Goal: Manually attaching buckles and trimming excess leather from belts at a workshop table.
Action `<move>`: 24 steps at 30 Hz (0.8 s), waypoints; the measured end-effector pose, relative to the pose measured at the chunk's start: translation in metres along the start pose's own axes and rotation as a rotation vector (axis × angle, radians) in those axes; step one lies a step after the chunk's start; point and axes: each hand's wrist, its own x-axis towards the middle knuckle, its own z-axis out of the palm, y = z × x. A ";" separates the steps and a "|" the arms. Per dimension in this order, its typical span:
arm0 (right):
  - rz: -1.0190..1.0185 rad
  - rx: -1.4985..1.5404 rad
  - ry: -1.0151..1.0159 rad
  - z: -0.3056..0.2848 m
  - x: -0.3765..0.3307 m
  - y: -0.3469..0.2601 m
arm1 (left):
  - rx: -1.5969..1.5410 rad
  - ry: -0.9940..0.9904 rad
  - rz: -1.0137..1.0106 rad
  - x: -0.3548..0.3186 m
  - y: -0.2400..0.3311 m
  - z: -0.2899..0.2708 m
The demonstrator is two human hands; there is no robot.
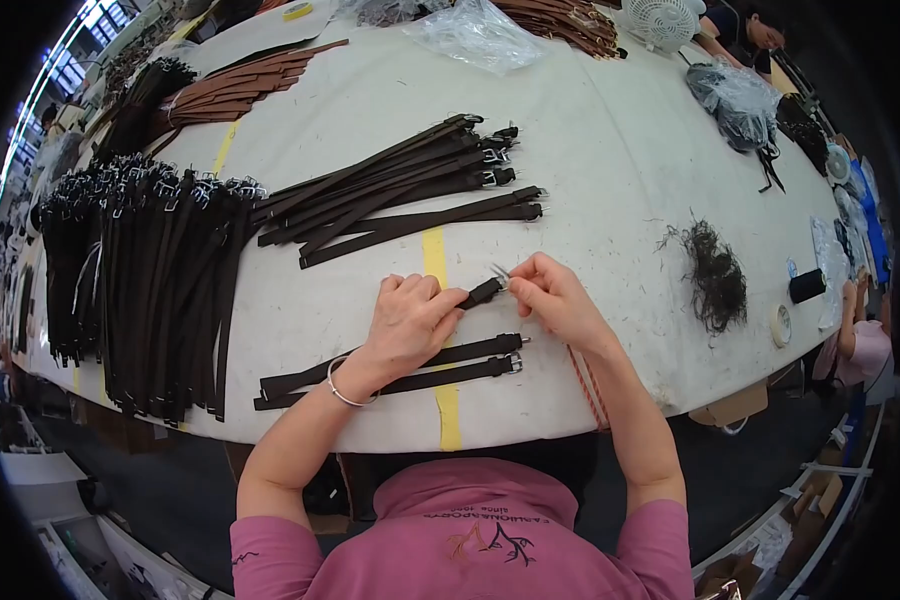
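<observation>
My left hand [410, 318] is closed over a black strap [483, 293], pressing it near its buckle end on the table. My right hand [558, 300] pinches a small metal tool with two thin pointed tips [500, 270], snips or tweezers; I cannot tell which. Its tips are right beside the strap's buckle. Nearer to me, partly under my left forearm, lie two more black buckled straps [460, 368]. Beyond my hands, a loose fan of black buckled straps [400, 185] lies with the buckles to the right.
A thick heap of black straps [160, 290] covers the left side. To the right are a tangle of dark threads [715, 275], a black spool [806, 286] and a tape roll [781, 325]. Brown straps [255, 85] and clear plastic [480, 38] lie farther back. A person [745, 35] sits at far right.
</observation>
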 end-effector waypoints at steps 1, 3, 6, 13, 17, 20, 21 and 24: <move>-0.028 -0.002 0.108 -0.002 0.001 -0.001 | -0.009 0.009 0.004 0.001 0.002 0.000; -0.063 0.005 0.223 0.001 0.004 -0.008 | -0.010 0.012 0.018 0.001 -0.003 -0.002; -0.040 -0.514 0.158 0.012 0.004 -0.039 | 0.003 0.019 0.008 -0.002 -0.004 0.000; -0.040 -0.730 0.057 0.015 0.023 -0.029 | -0.009 0.017 0.015 0.000 0.001 0.002; -0.054 -0.695 0.428 -0.012 0.021 -0.016 | -0.010 0.006 0.007 0.001 0.000 0.002; -0.062 -0.815 0.766 -0.046 0.016 -0.011 | -0.008 0.011 0.008 -0.001 -0.002 0.002; -0.061 -0.816 0.768 -0.056 0.011 -0.009 | -0.009 0.012 0.010 0.000 -0.002 0.003; 0.059 -0.920 0.844 -0.073 -0.002 -0.011 | -0.006 0.004 -0.001 -0.001 -0.002 0.004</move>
